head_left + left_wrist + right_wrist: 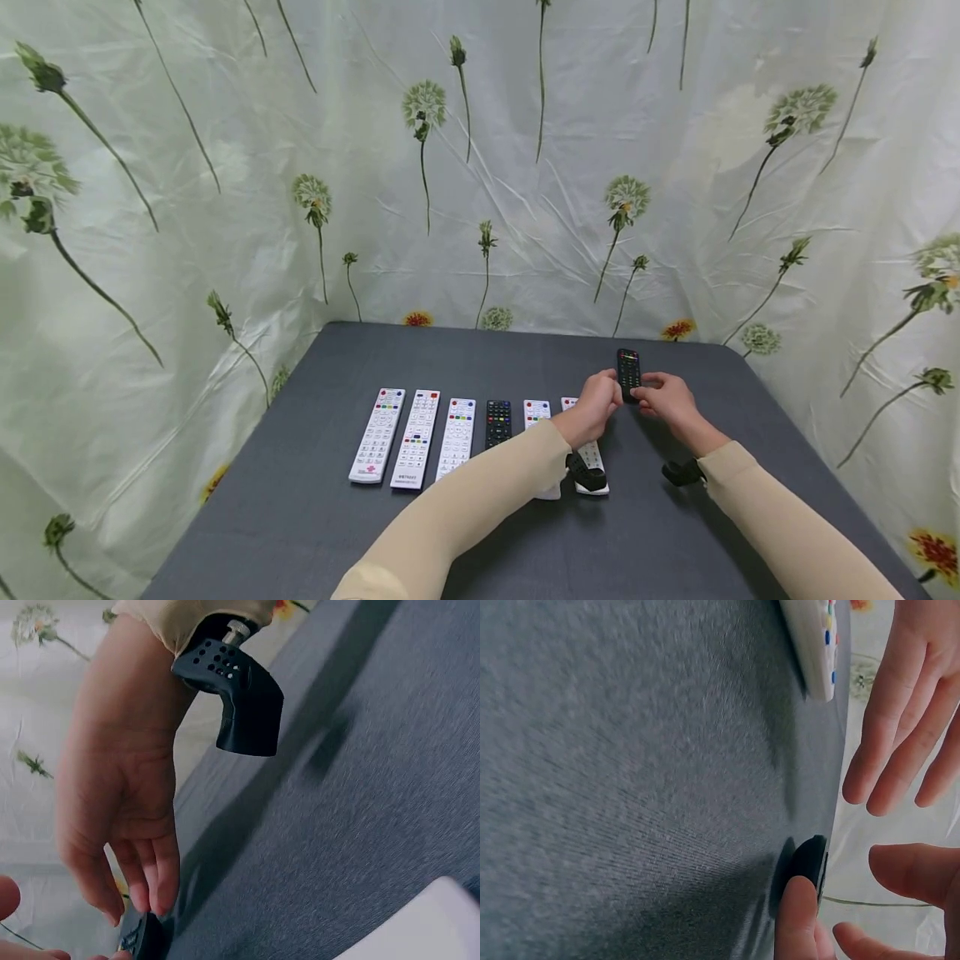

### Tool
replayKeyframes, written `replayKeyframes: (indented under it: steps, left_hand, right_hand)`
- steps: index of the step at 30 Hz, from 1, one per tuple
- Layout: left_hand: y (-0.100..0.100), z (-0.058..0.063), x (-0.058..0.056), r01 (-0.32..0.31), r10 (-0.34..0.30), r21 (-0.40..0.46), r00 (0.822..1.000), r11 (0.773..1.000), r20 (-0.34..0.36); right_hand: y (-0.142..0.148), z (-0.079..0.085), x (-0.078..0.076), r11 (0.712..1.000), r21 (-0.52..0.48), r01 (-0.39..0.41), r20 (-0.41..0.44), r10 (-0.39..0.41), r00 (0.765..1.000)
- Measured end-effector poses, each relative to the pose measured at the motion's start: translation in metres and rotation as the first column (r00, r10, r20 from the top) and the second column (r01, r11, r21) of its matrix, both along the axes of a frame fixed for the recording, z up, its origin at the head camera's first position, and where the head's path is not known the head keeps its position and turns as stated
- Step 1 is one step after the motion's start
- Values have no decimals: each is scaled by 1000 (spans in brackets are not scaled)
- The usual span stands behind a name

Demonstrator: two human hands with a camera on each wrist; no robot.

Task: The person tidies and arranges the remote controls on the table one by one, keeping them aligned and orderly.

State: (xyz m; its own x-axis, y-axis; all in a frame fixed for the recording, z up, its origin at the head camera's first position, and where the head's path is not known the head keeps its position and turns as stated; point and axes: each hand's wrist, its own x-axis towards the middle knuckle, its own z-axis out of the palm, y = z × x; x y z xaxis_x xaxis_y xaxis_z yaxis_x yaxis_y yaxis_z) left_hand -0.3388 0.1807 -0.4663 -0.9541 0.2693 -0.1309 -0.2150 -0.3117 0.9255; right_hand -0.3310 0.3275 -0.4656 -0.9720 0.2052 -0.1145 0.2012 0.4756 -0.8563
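A black remote control (628, 367) lies on the grey table between the two hands. My left hand (596, 406) is at its left side; the right wrist view shows relaxed, spread fingers on that left hand (911, 712). On the other side my right hand (670, 402) reaches in, its thumb (796, 911) at the near edge of the remote (808, 859) and another finger held apart. In the left wrist view, fingertips of the right hand (124, 780) are close to the remote (148, 935); contact is hard to judge.
To the left stand several remotes in a row: white ones (377, 436) (416, 437) (456, 435) and a black one (498, 421). Two white remotes (537, 410) (591, 456) lie partly under my left arm. A flowered curtain (525, 167) hangs behind the grey table (285, 500).
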Motion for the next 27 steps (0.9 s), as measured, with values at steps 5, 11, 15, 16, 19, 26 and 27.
replayKeyframes:
  steps: [5,11,15,16,19,26,27]
  left_hand:
    - [6,-4,-11,17,-18,1,999,1000,45]
    - [6,-7,-22,88,-89,17,992,996,84]
    - [7,-8,-29,118,-118,1,990,993,75]
    - [7,-8,-30,119,-118,-1,990,993,74]
    - [8,-11,-35,111,-111,3,990,994,87]
    - [10,-18,-35,125,-135,74,981,989,137]
    - [11,-18,-35,131,-142,82,980,988,137]
  right_hand:
    - [2,-5,-10,998,53,34,29,-36,999]
    - [2,-8,-21,998,62,34,48,-37,998]
    - [1,-8,-29,995,84,45,45,-49,998]
    - [1,-8,-30,995,87,44,42,-48,998]
    - [0,-8,-33,996,77,44,37,-47,998]
    - [2,-12,-31,999,14,43,54,-44,998]
    - [3,-12,-32,999,8,46,57,-47,997]
